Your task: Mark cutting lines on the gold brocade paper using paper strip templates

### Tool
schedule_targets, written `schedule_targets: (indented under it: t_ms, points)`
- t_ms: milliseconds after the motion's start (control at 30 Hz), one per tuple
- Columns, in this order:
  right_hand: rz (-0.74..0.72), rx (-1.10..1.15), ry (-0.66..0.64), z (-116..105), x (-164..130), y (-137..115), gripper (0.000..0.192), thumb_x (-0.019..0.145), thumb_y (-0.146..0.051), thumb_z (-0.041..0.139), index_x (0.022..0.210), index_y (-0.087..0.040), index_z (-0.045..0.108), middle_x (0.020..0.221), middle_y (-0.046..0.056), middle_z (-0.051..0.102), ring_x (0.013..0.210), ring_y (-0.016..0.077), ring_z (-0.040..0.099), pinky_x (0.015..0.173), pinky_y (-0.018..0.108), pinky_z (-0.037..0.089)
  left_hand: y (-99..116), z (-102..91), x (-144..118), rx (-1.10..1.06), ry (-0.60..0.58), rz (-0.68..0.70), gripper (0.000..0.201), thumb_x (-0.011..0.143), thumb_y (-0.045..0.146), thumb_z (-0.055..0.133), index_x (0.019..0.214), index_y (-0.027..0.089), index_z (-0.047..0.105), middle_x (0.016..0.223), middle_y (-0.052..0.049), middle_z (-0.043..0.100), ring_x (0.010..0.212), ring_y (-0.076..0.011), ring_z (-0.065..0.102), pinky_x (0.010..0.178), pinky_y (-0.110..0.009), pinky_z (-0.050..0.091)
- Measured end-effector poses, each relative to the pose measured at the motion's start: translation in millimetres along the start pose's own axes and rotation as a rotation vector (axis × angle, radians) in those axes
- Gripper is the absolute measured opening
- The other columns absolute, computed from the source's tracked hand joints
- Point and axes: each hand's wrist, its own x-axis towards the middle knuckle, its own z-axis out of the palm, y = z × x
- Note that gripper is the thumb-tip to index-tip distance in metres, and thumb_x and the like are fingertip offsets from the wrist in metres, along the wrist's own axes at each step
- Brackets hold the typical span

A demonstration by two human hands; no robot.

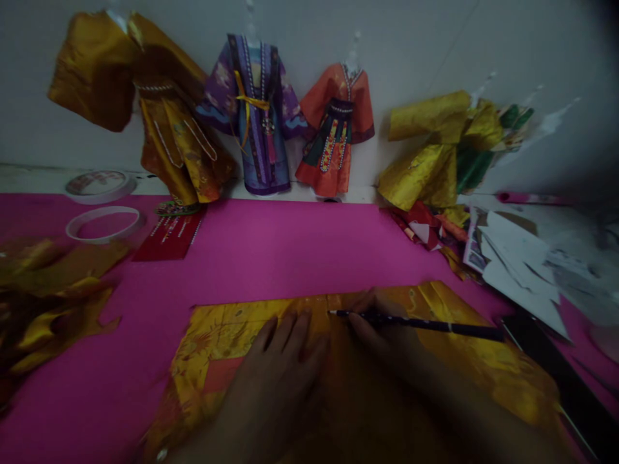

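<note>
- Your left hand [278, 361] lies spread flat on the gold patterned paper [483, 361]; thin and crease-prone, so keep pressing beside the line.
- Your right hand [382, 335] pinches the black pencil [425, 325], tip just ahead of your left fingers.

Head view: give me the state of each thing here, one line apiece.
Left hand: flat, pressing the gold paper.
Right hand: gripping the pencil.
Pencil: tip on the gold paper.
Gold paper: lying flat on the pink mat.
Paper robes: four upright against the wall.
Tape rolls: lying flat.
</note>
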Motion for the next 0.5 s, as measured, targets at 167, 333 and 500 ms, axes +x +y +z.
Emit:
schedule_targets:
  t_ms: [167,333,500]
  points:
    - [0.014,0.008,0.014,-0.2,0.4,-2.5,0.013,0.087,-0.018,0.057,0.080,-0.026,0.050,0.069,-0.003,0.057,0.058,0.0135,0.051,0.053,0.026,0.043,-0.1,0.5,1.0,0.007,0.007,-0.002,0.042,0.089,0.035,0.057,0.129,0.023,0.065,0.139,-0.023,0.060,0.123,-0.0418,0.060,0.091,-0.059,0.055]
    - [-0.005,-0.015,0.006,-0.2,0.2,-2.5,0.013,0.088,-0.017,0.057,0.080,-0.025,0.050,0.068,-0.004,0.057,0.057,0.0129,0.051,0.053,0.025,0.042,0.8,0.8,-0.4,0.007,0.008,-0.001,0.044,0.087,0.033,0.058,0.129,0.023,0.064,0.139,-0.023,0.059,0.124,-0.0418,0.060,0.091,-0.059,0.055]
    - [-0.004,-0.029,0.002,0.0,0.6,-1.0,0.012,0.088,-0.018,0.057,0.081,-0.025,0.050,0.067,-0.003,0.057,0.057,0.0131,0.051,0.053,0.025,0.042,0.9,2.6,-0.4,0.014,0.038,0.004,0.042,0.089,0.037,0.057,0.128,0.024,0.066,0.138,-0.022,0.061,0.121,-0.0414,0.062,0.090,-0.059,0.055]
